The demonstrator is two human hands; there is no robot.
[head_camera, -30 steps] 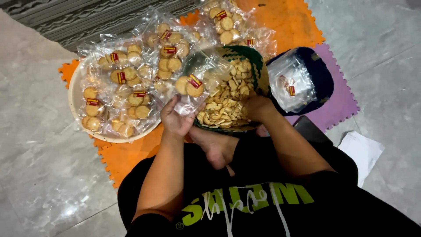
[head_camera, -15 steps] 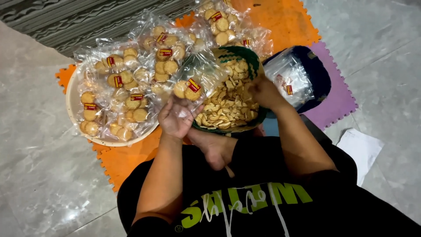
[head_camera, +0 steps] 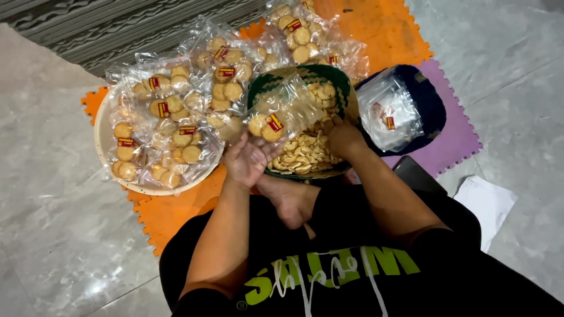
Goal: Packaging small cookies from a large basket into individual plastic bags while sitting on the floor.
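My left hand (head_camera: 249, 159) holds a clear plastic bag (head_camera: 281, 111) with a few round golden crackers and a red-and-yellow label at its bottom; the bag's mouth points toward the green woven basket (head_camera: 311, 79). My right hand (head_camera: 343, 138) rests inside that basket on the heap of loose crackers (head_camera: 302, 155), fingers curled among them. Whether it grips any cracker is hidden. Both hands are close together over the basket's near side.
Several filled cracker bags (head_camera: 170, 126) pile on a round cream tray (head_camera: 103, 141) at the left, more bags (head_camera: 299, 32) behind the basket. A dark bowl (head_camera: 432, 103) with empty clear bags (head_camera: 390, 114) sits right. Orange (head_camera: 170, 214) and purple (head_camera: 458, 138) foam mats cover the grey floor; white paper (head_camera: 487, 202) lies right.
The bag in my left hand has lifted slightly toward the basket. My right hand shifted a little within the loose crackers.
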